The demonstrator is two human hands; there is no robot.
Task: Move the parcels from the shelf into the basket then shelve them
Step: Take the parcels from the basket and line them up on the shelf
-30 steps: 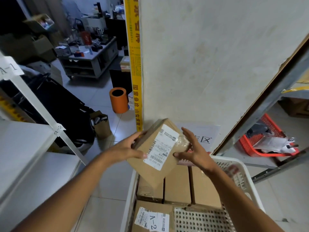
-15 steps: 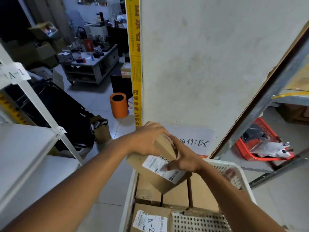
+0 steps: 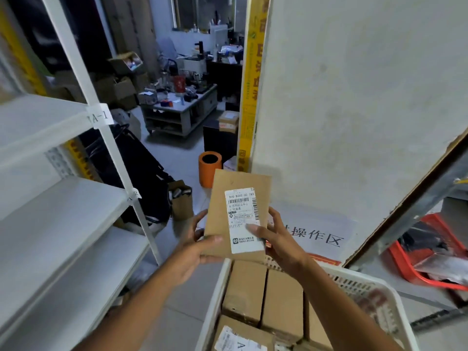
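Left of the basket (image 3: 395,297), the white shelf (image 3: 63,224) shows bare boards, so shelving looks barely begun. Several parcels (image 3: 263,297) lie in the basket; above its far rim, one labelled parcel (image 3: 236,215) is clasped by the left hand (image 3: 195,249) and right hand (image 3: 276,239), label up.

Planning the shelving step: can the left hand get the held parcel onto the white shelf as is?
Probably yes. The left hand grips the parcel beside the white shelf, whose near boards look bare.

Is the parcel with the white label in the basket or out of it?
Out: both hands hold the parcel above the basket.
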